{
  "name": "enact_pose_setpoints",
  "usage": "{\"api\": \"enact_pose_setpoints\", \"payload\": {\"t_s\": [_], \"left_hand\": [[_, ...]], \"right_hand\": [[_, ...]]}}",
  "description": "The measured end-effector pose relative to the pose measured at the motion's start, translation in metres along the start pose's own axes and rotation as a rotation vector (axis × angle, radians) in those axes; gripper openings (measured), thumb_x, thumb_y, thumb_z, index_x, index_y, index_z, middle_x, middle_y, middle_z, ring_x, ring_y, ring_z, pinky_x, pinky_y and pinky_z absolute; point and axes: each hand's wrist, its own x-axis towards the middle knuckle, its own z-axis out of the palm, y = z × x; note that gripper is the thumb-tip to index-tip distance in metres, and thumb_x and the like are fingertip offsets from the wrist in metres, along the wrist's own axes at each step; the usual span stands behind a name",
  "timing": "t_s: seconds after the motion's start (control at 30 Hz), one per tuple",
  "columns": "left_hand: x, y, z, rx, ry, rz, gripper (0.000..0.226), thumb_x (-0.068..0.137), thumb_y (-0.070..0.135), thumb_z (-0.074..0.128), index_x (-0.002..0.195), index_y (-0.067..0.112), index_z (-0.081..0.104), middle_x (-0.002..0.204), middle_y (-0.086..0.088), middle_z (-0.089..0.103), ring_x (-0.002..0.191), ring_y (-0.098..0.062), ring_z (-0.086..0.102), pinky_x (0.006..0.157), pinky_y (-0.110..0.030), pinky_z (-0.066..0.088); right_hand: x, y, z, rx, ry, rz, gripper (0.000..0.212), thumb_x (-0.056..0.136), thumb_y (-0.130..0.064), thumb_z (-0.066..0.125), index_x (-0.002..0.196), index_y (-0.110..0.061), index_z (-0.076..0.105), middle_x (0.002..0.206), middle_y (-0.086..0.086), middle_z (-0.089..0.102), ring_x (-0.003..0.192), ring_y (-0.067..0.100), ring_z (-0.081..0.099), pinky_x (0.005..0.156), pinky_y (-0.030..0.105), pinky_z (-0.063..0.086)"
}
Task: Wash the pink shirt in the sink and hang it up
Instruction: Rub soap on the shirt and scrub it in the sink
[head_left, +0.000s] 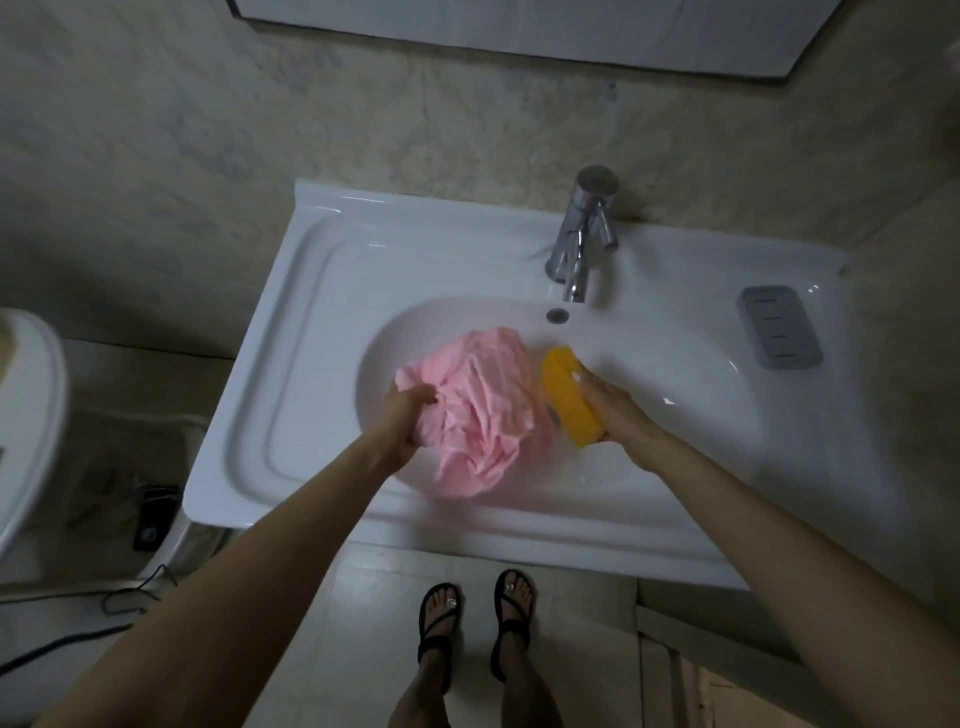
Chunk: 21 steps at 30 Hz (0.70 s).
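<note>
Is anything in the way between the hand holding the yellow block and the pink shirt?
Nothing visible. The right hand grips the yellow rectangular bar close beside the crumpled pink shirt, which the left hand grips in the white sink.

no text, label, brand or number can be read anywhere — nothing legible on any surface in the head view.

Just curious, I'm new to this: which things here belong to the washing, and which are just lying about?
In use: pink shirt, gripped by the left hand; yellow bar, held in the right hand; sink; tap.
Lying about: grey soap dish on the sink top; toilet; black cables on the floor.
</note>
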Motion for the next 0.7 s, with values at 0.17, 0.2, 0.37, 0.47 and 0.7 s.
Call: {"api": "enact_pose_setpoints", "payload": {"t_s": [0.17, 0.2, 0.37, 0.47, 0.7], "left_hand": [[-0.005, -0.004, -0.041, 0.986, 0.203, 0.014, 0.039, 0.089, 0.029, 0.048, 0.114, 0.000, 0.054, 0.109, -0.022, 0.060, 0.103, -0.037, 0.058, 0.088, -0.039, 0.049], [-0.009, -0.006, -0.045, 1.214, 0.205, 0.013, 0.045, 0.091, 0.035, 0.046, 0.121, 0.002, 0.051, 0.118, -0.022, 0.057, 0.109, -0.039, 0.056, 0.093, -0.039, 0.045], [-0.025, -0.024, -0.048, 1.684, 0.325, 0.648, 0.063, 0.075, 0.047, 0.041, 0.118, 0.004, 0.054, 0.127, -0.026, 0.049, 0.112, -0.043, 0.051, 0.094, -0.056, 0.042], [-0.032, -0.025, -0.043, 1.774, 0.089, 0.352, 0.107, 0.057, 0.079, 0.018, 0.140, 0.014, 0.033, 0.144, -0.016, 0.032, 0.130, -0.035, 0.033, 0.101, -0.047, 0.034], [-0.011, -0.033, -0.061, 1.574, 0.116, 0.544, 0.057, 0.072, 0.039, 0.073, 0.119, 0.012, 0.058, 0.117, -0.018, 0.046, 0.105, -0.036, 0.043, 0.079, -0.039, 0.046]], "right_hand": [[0.017, -0.006, 0.077, -0.185, -0.084, -0.064, 0.045, 0.099, -0.042, 0.042, 0.143, -0.034, 0.037, 0.136, -0.013, 0.043, 0.128, 0.013, 0.043, 0.099, 0.015, 0.038], [0.020, -0.004, 0.095, -0.257, -0.110, -0.082, 0.044, 0.100, -0.039, 0.040, 0.143, -0.031, 0.037, 0.142, -0.011, 0.040, 0.130, 0.014, 0.041, 0.100, 0.012, 0.036], [0.037, 0.010, 0.153, -0.475, -0.242, -0.084, 0.047, 0.100, -0.045, 0.031, 0.147, -0.040, 0.024, 0.149, 0.001, 0.040, 0.131, 0.030, 0.044, 0.108, 0.038, 0.035], [0.040, 0.009, 0.153, -0.378, -0.321, -0.084, 0.048, 0.101, -0.040, 0.036, 0.147, -0.033, 0.028, 0.149, -0.001, 0.038, 0.136, 0.023, 0.039, 0.113, 0.034, 0.029], [0.025, -0.003, 0.160, -0.656, -0.004, -0.312, 0.047, 0.100, -0.045, 0.032, 0.146, -0.045, 0.022, 0.142, 0.008, 0.047, 0.123, 0.032, 0.049, 0.103, 0.039, 0.038]]}}
